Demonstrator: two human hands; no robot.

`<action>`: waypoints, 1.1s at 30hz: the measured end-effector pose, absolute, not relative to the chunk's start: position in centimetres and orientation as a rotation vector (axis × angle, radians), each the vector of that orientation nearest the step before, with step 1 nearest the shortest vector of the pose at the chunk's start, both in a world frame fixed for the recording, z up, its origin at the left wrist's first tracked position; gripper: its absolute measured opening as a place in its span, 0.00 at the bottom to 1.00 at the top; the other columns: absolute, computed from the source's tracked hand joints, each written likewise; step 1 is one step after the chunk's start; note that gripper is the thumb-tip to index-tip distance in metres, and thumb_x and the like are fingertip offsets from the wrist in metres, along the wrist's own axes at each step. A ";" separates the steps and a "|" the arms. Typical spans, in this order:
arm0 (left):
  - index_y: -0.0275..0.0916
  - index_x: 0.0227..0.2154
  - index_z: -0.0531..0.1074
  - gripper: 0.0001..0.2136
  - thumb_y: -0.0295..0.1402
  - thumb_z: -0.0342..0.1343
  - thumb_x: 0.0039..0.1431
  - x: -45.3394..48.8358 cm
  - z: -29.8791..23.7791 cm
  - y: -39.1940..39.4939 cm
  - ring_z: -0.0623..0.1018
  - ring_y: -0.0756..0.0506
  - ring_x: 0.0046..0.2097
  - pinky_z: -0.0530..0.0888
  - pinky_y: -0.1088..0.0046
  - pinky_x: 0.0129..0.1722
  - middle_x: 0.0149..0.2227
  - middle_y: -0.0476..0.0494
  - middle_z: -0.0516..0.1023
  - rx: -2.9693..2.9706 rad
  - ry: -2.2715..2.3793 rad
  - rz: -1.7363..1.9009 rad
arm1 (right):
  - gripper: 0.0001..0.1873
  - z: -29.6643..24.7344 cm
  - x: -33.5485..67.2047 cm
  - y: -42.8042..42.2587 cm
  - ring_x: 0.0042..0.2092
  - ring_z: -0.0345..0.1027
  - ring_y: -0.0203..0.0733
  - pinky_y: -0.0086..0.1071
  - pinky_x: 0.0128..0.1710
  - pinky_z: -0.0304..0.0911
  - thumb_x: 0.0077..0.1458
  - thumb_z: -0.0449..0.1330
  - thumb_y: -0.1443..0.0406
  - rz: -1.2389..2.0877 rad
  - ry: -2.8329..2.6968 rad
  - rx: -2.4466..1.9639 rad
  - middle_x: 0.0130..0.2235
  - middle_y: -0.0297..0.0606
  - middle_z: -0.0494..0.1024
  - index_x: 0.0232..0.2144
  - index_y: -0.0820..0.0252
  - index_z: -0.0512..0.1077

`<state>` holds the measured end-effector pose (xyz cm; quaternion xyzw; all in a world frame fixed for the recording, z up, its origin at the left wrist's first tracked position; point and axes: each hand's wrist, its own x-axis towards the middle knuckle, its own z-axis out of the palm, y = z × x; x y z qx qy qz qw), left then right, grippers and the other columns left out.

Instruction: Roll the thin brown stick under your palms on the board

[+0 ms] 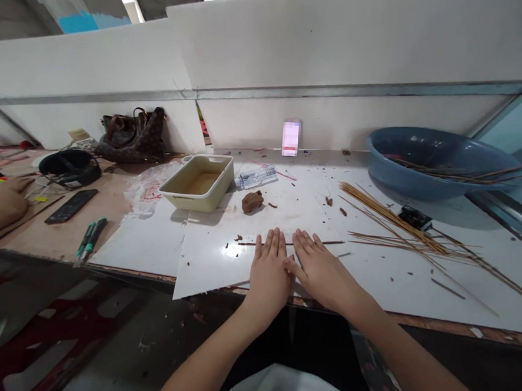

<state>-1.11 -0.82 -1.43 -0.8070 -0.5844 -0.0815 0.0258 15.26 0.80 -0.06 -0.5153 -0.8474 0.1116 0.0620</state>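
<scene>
Both hands lie palm down on a white board (213, 257). My left hand (271, 273) is flat with fingers stretched out. Beside it, my right hand (322, 270) is also flat, its thumb reaching over to the left hand. Under the fingers of both runs a thin dark brown stick (329, 243), its two ends showing on either side. Whether it is a bare stick or coated with clay, I cannot tell. Beyond the hands sits a lump of brown clay (252, 201), with small brown crumbs around.
A cream basin (194, 203) with brownish liquid and a plastic bottle (257, 176) stand behind. At right are thin incense-like sticks (384, 212) and a blue tub (429, 185). Pliers (91, 241), a phone (71, 206), a handbag (134, 137) and another person's hand (6, 203) are left.
</scene>
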 end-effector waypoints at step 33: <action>0.26 0.72 0.63 0.26 0.35 0.40 0.79 -2.6 -1.1 -3.8 0.63 0.36 0.76 0.60 0.48 0.76 0.73 0.28 0.64 -2.423 -1.893 -0.318 | 0.46 -1.6 16.7 -1.9 0.78 0.45 0.56 0.53 0.77 0.47 0.76 0.40 0.43 0.213 -2.515 -1.544 0.76 0.60 0.50 0.75 0.79 0.52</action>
